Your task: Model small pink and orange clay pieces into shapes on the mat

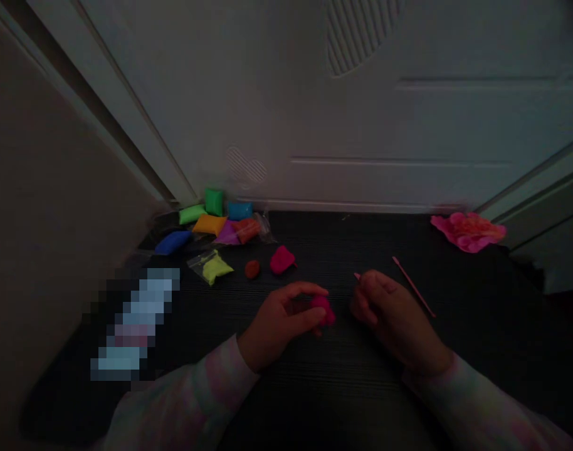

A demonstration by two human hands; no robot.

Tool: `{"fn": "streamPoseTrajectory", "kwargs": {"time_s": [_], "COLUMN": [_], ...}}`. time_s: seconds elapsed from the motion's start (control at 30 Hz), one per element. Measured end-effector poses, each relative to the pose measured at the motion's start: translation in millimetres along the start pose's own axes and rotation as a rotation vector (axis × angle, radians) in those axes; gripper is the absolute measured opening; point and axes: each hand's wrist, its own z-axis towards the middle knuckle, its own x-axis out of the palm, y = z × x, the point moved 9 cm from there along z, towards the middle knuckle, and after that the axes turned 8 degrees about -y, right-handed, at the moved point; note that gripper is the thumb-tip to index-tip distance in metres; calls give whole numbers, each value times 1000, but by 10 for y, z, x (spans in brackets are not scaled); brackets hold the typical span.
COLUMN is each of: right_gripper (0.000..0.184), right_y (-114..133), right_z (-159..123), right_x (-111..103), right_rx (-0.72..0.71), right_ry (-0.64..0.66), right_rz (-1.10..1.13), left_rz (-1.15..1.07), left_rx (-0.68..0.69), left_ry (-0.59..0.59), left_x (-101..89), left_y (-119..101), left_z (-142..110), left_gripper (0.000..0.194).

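Note:
Between the thumb and fingers of my left hand (286, 316) is a small lump of magenta modelling clay (323, 309). My right hand (392, 316) is closed round a thin pink modelling tool (357, 276), whose tip pokes out on the left side; the rest of it is hidden in the fingers. The two hands are apart, just above the dark table. Beyond my left hand lie a larger magenta clay piece (281, 260) and a reddish-brown clay ball (252, 269). A second pink tool (414, 287) rests on the table right of my right hand.
Several coloured clay packs, such as an orange one (210, 224) and a blue one (172, 242), lie at the back left. Nearer is a yellow clay bag (215, 268). A pixelated object (138, 322) lies left. A pink flower-like item (469, 232) sits back right, before a white panel (362, 125).

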Motion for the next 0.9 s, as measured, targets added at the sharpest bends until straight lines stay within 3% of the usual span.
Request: {"fn": "streamPoseTrajectory", "kwargs": {"time_s": [0.37, 0.9], "right_gripper": [24, 31], "right_y": [-149, -48], "right_z": [-126, -196], "right_x": [59, 176], "right_rx": [254, 219], "right_ry": [3, 135], "right_rz": [328, 496], "left_rz": [-1, -30], "left_rx": [-20, -9], "left_ry": [81, 89], "left_x": [91, 118], "left_y": [24, 8], "left_z": [-69, -66], "left_gripper": [22, 26]}}
